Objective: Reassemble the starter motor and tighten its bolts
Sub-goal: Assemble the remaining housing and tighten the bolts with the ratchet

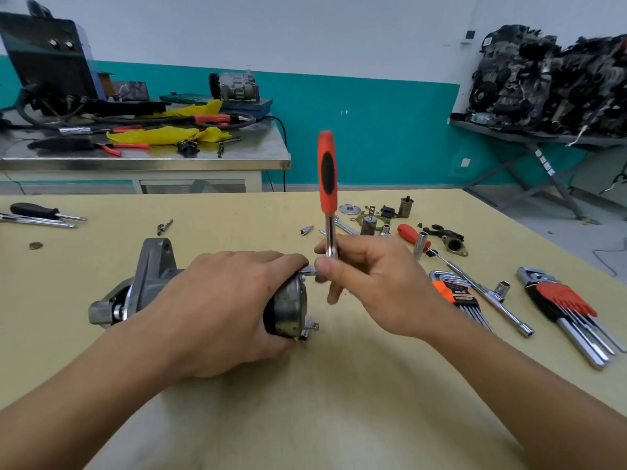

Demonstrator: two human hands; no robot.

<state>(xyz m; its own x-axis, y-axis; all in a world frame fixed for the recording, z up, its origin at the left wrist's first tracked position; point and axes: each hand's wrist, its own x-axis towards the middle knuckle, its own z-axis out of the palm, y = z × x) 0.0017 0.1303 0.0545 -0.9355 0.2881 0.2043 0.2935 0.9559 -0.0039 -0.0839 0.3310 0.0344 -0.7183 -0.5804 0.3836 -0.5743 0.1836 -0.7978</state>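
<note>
Yellowish tabletop (339, 401) fills the lower part of the head view, with a teal-and-white wall, a cluttered steel bench (146, 161) and an engine on a stand (549, 79) behind it.

The starter motor (149, 283) lies on its side on the table in front of me, nose casting to my left and round end cap to my right. My left hand (220, 300) is wrapped over the motor's body, fingers curled round it and gripping it near the cap. My right hand (369, 283) is closed round the lower shank of the ratchet (327, 171), thumb by its head, and the orange handle stands almost upright. A short socket (309, 271) runs from the ratchet's head to the upper bolt at the cap's edge. A second bolt (314, 327) shows at the cap's lower edge, and its head seems to stand a little proud.

Loose parts (373, 218) and two sets of hex keys (559, 300) lie to my right.

I judge I am tightening the upper bolt. The motor is round, so it could roll under the pull if my left hand slackens. Holding the ratchet so close to its head, I could tip the socket off the bolt and round its corners. Pulling this bolt fully down while the lower one is loose could seat the cap crooked.
</note>
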